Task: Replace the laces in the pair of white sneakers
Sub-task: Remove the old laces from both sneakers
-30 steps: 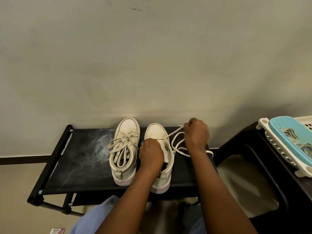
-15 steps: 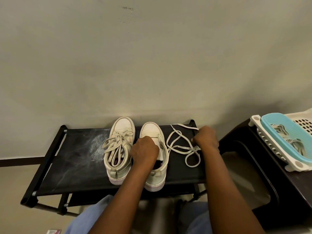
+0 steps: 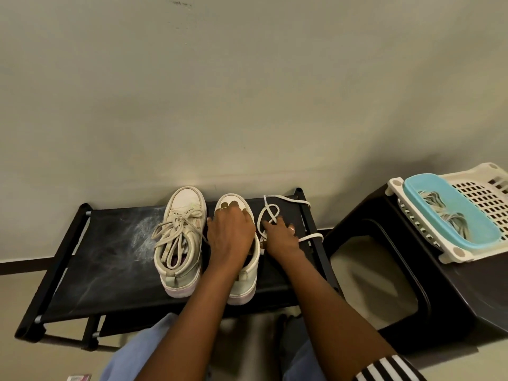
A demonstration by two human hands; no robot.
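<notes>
Sneakers, white: two, the left sneaker [image 3: 180, 240] and the right sneaker [image 3: 245, 281].
Loose lace [image 3: 270, 213]: one, on the rack.
Shoe rack [image 3: 104, 259], black: one.
Stool [image 3: 467, 292], dark: one.
Basket [image 3: 483, 193], white, perforated: one.
Tub [image 3: 472, 215], blue: one, holding one bundle of laces [image 3: 450, 218]; its strands cannot be counted.
Hands: two, the left hand [image 3: 229, 232] and the right hand [image 3: 280, 235].
Striped sleeve [image 3: 390, 369]: one.
Small pink item [image 3: 79, 377] on the floor: one.
</notes>
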